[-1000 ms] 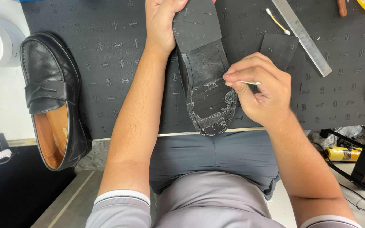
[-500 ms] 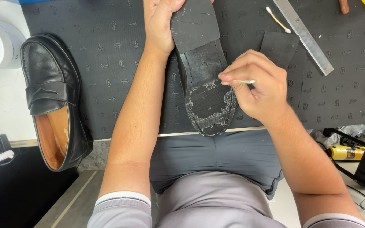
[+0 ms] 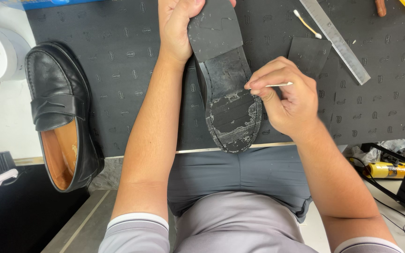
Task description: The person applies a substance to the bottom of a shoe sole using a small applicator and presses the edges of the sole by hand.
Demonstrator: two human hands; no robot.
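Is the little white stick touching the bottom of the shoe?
Touching. The head view shows the stick, pinched in the right hand, with its tip meeting the edge of the upturned sole; no gap shows.

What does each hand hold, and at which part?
The left hand grips the upturned shoe at its heel end. The right hand pinches a thin white stick near one end, at the sole's edge.

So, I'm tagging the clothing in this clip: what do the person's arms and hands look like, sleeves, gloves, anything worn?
Both hands are bare: no gloves, rings or watch show on the left hand or the right hand. The forearms are bare too. Short grey sleeves end above the elbows, each with a white band at the cuff. No cables or markings on either arm.
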